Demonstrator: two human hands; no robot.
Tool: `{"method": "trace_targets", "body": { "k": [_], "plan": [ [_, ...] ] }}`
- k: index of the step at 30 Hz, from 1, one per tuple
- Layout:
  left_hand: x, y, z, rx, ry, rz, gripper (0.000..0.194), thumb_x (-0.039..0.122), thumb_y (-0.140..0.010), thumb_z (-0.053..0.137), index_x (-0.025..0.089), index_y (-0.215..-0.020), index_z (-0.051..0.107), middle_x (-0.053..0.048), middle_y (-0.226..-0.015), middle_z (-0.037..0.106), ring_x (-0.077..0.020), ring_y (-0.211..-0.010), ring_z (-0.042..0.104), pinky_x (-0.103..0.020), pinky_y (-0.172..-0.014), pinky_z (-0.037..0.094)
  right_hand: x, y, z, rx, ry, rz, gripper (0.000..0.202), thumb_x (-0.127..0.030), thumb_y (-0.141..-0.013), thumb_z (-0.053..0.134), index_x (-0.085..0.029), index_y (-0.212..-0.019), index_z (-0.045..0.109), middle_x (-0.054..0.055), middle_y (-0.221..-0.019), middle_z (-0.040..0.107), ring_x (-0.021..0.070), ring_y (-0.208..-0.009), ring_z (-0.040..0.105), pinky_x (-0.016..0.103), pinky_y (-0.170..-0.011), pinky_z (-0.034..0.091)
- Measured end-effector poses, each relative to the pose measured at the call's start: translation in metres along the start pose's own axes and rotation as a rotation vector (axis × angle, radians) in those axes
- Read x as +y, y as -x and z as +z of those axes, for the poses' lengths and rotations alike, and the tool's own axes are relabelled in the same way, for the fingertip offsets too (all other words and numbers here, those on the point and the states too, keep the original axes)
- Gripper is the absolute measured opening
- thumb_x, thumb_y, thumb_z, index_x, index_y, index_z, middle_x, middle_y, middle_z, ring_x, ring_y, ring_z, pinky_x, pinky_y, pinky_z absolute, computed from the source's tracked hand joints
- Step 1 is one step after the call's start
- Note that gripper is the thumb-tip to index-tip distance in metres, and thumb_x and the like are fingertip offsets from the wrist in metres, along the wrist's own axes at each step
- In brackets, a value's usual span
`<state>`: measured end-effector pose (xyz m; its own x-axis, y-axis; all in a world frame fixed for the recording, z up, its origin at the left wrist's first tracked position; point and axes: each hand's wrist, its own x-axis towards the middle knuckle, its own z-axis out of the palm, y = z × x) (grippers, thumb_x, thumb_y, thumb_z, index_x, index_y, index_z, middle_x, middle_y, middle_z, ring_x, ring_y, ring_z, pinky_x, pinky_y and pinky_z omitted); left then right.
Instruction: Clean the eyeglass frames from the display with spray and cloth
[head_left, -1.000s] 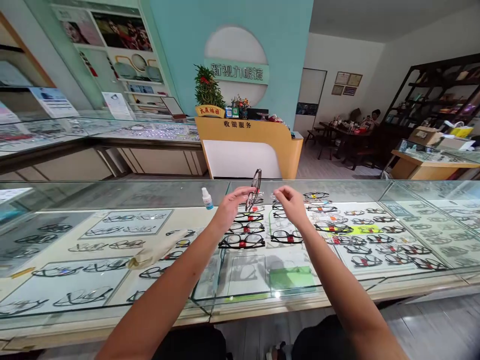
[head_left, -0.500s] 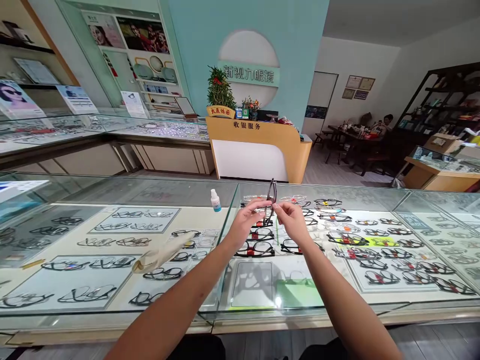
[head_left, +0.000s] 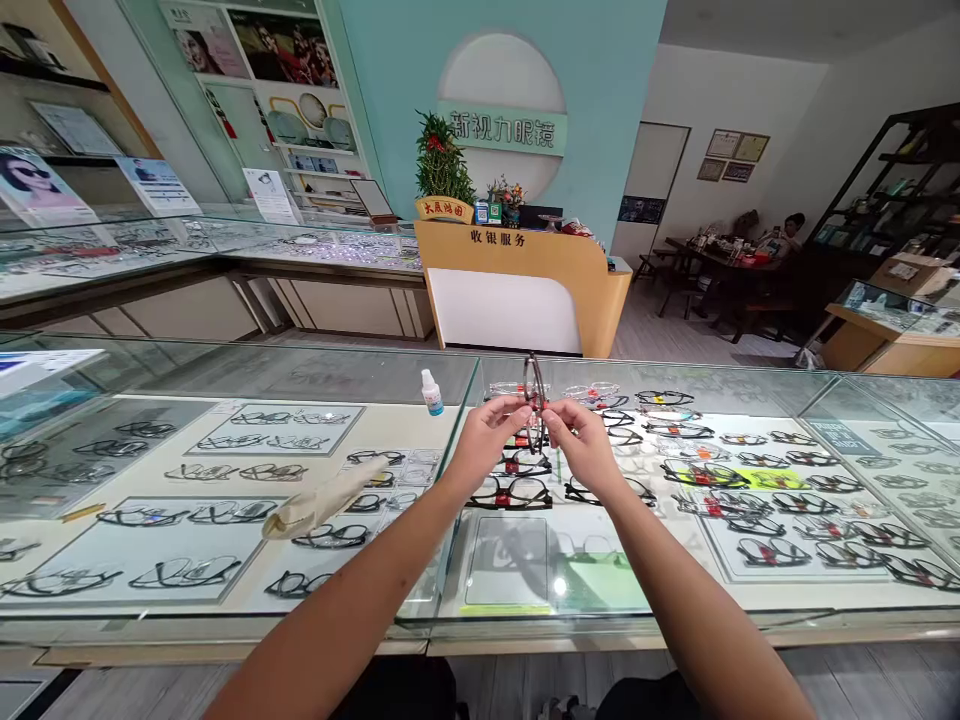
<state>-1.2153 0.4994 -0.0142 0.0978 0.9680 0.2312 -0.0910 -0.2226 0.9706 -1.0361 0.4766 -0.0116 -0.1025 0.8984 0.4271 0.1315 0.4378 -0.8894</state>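
Observation:
A dark-framed pair of eyeglasses [head_left: 534,378] is held upright, turned edge-on, above the glass display case [head_left: 510,590]. My left hand [head_left: 484,437] pinches it from the left near its middle. From the right, my right hand [head_left: 581,437] grips the same pair between thumb and fingers. Both hands are closed on it, fingertips almost meeting. Below and behind them, rows of eyeglasses [head_left: 510,493] with red tags lie inside the case. A small white and blue spray bottle [head_left: 432,393] stands on the glass to the left of my hands.
A rolled beige cloth [head_left: 322,502] lies on the glass at left, beside a small yellow strip [head_left: 82,512]. Beyond the case stands a wooden cashier counter [head_left: 525,255] with a plant [head_left: 442,160] on it. Far right, a person [head_left: 787,240] sits at a dark table.
The eyeglasses have turned slightly and moved a little left between my hands, which both keep hold of them. The view has shifted slightly.

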Motion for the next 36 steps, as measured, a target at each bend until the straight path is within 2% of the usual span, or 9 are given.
{"method": "trace_targets", "body": {
  "k": [5,12,17,20,23,25,28,32,36],
  "plan": [
    [0.003,-0.001,0.0,-0.005,0.027,0.031,0.037,0.053,-0.079,0.085,0.021,-0.094,0.075,-0.006,-0.104,0.08,-0.0256,-0.107,0.072,-0.04,-0.102,0.055,0.001,0.001,0.001,-0.005,0.055,-0.021,0.037,-0.057,-0.102,0.061,-0.021,-0.098,0.07,-0.003,-0.064,0.057,0.0163,-0.06,0.052,0.03,-0.061,0.04],
    [-0.002,-0.008,-0.01,-0.002,-0.033,0.105,0.036,0.056,-0.087,0.078,0.022,-0.097,0.072,-0.005,-0.104,0.077,-0.0237,-0.106,0.07,-0.036,-0.1,0.053,0.005,-0.001,-0.011,0.159,0.325,-0.055,0.032,-0.049,-0.107,0.053,-0.023,-0.104,0.072,-0.002,-0.066,0.069,0.0159,-0.055,0.058,0.03,-0.061,0.041],
    [-0.009,-0.013,-0.017,-0.058,-0.104,0.122,0.039,0.06,-0.09,0.074,0.022,-0.098,0.071,-0.005,-0.104,0.073,-0.0231,-0.103,0.069,-0.036,-0.097,0.054,0.006,-0.005,-0.025,0.373,0.582,-0.101,0.034,-0.046,-0.108,0.051,-0.023,-0.108,0.077,0.003,-0.082,0.082,0.0204,-0.069,0.073,0.032,-0.07,0.047],
    [-0.011,-0.014,-0.019,-0.062,-0.149,0.118,0.041,0.061,-0.089,0.074,0.022,-0.097,0.07,-0.005,-0.104,0.073,-0.0242,-0.103,0.069,-0.036,-0.096,0.054,0.006,-0.009,-0.032,0.487,0.621,-0.145,0.036,-0.045,-0.108,0.051,-0.023,-0.117,0.078,0.007,-0.103,0.085,0.0222,-0.079,0.076,0.034,-0.074,0.051],
    [-0.011,-0.013,-0.018,-0.075,-0.147,0.1,0.042,0.062,-0.088,0.075,0.022,-0.097,0.071,-0.006,-0.104,0.073,-0.025,-0.106,0.069,-0.037,-0.096,0.054,0.007,-0.01,-0.034,0.526,0.597,-0.193,0.038,-0.044,-0.107,0.053,-0.022,-0.129,0.073,0.01,-0.119,0.083,0.0227,-0.086,0.076,0.035,-0.074,0.054],
    [-0.011,-0.012,-0.016,-0.085,-0.11,0.083,0.043,0.063,-0.087,0.076,0.021,-0.097,0.071,-0.007,-0.104,0.075,-0.0245,-0.104,0.07,-0.037,-0.096,0.054,0.006,-0.008,-0.031,0.534,0.579,-0.217,0.037,-0.043,-0.106,0.055,-0.021,-0.132,0.069,0.01,-0.114,0.082,0.0211,-0.079,0.074,0.035,-0.071,0.054],
    [-0.009,-0.011,-0.013,-0.077,-0.069,0.077,0.044,0.064,-0.087,0.077,0.021,-0.096,0.071,-0.007,-0.105,0.076,-0.0228,-0.098,0.07,-0.037,-0.094,0.056,0.004,-0.004,-0.022,0.446,0.599,-0.329,0.027,-0.035,-0.106,0.056,-0.022,-0.126,0.069,0.008,-0.104,0.079,0.0195,-0.075,0.071,0.034,-0.072,0.055],
    [-0.008,-0.01,-0.011,-0.101,-0.086,0.099,0.041,0.061,-0.087,0.079,0.021,-0.095,0.074,-0.006,-0.099,0.074,-0.021,-0.093,0.069,-0.036,-0.091,0.056,0.003,0.0,-0.012,0.141,0.763,-0.547,0.036,-0.013,-0.105,0.049,-0.025,-0.13,0.071,0.01,-0.118,0.076,0.0232,-0.099,0.071,0.037,-0.084,0.055],
    [-0.01,-0.01,-0.01,-0.118,-0.085,0.115,0.039,0.059,-0.086,0.08,0.022,-0.095,0.076,-0.005,-0.098,0.074,-0.0209,-0.093,0.069,-0.036,-0.09,0.057,0.005,-0.001,-0.009,0.081,0.932,-0.576,0.035,-0.011,-0.104,0.053,-0.026,-0.129,0.073,0.009,-0.121,0.075,0.0231,-0.092,0.067,0.039,-0.082,0.05]
  ]
}}
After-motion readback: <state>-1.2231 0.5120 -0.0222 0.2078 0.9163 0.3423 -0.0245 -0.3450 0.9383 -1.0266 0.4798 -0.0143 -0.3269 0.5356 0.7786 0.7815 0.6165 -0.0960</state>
